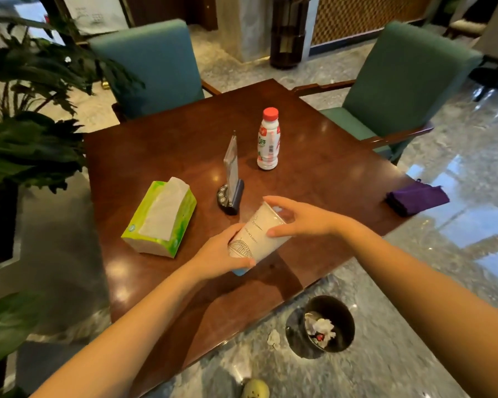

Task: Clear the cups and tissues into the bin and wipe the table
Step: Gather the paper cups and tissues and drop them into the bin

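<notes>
A white paper cup with line drawings and a blue base is tilted above the dark wooden table. My left hand grips its lower end and my right hand holds it near the rim. A black round bin stands on the floor to the right of the table's near corner, with crumpled tissues inside. One crumpled tissue lies on the floor beside the bin. A folded purple cloth rests at the table's right edge.
A green tissue box, a menu stand and a red-capped bottle stand on the table. Two teal chairs sit at the far sides. Leafy plants crowd the left. A yellow-green shoe tip shows at the bottom.
</notes>
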{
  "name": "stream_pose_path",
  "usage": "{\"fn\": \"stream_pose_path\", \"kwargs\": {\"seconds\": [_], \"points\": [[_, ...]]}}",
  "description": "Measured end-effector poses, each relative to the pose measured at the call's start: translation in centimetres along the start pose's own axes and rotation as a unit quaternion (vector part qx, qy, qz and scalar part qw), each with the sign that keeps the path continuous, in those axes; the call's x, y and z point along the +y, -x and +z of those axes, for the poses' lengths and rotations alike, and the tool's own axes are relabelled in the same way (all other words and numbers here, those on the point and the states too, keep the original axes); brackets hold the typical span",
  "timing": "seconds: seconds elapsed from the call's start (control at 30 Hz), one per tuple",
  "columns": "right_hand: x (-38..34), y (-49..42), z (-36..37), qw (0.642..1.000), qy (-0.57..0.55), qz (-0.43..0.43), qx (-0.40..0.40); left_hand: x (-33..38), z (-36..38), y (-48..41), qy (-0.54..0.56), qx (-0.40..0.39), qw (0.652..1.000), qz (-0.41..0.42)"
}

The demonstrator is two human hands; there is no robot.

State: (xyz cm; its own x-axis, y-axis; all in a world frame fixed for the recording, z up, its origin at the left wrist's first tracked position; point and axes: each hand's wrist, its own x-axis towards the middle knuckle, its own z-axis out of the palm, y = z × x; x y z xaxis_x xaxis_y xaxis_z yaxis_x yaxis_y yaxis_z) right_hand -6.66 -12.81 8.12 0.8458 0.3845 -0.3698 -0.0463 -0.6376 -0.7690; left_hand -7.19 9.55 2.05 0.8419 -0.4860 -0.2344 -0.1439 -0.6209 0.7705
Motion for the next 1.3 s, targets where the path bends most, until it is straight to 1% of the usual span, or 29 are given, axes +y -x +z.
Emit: {"fn": "stream_pose_path", "kwargs": {"seconds": [0.17,0.27,0.37,0.47,0.57,0.63,0.7,0.83,1.03,1.3], "points": [[1.6,4.7,-5.0,0.999,0.007,0.054,0.003,4.4,2.5,-3.7,0.001,-0.049,0.996,0.071],[3.1,7.6,-7.3,0.995,-0.011,0.089,0.033,7.6,4.4,-6.0,-0.008,-0.085,0.989,0.117],[4.5,10.4,-9.0,0.99,-0.022,0.116,0.075,10.3,6.3,-8.1,-0.006,-0.142,0.98,0.141],[5.9,12.9,-10.1,0.984,-0.026,0.136,0.113,12.2,8.0,-10.1,-0.067,-0.203,0.963,0.163],[8.0,14.9,-10.5,0.972,0.033,0.169,0.158,13.0,10.1,-12.0,-0.171,-0.23,0.938,0.194],[9.8,15.8,-10.2,0.963,0.057,0.2,0.172,12.7,11.7,-13.0,-0.228,-0.226,0.928,0.188],[11.7,16.3,-9.5,0.956,0.061,0.222,0.179,12.0,13.2,-14.0,-0.271,-0.202,0.925,0.176],[15.6,16.5,-7.5,0.94,0.08,0.264,0.2,10.6,16.1,-15.2,-0.327,-0.155,0.917,0.168],[22.2,14.9,-2.1,0.92,0.045,0.309,0.239,8.5,19.3,-17.1,-0.353,-0.115,0.913,0.172],[31.1,11.0,7.1,0.891,-0.013,0.389,0.233,5.3,22.7,-18.7,-0.391,-0.068,0.896,0.2]]}}
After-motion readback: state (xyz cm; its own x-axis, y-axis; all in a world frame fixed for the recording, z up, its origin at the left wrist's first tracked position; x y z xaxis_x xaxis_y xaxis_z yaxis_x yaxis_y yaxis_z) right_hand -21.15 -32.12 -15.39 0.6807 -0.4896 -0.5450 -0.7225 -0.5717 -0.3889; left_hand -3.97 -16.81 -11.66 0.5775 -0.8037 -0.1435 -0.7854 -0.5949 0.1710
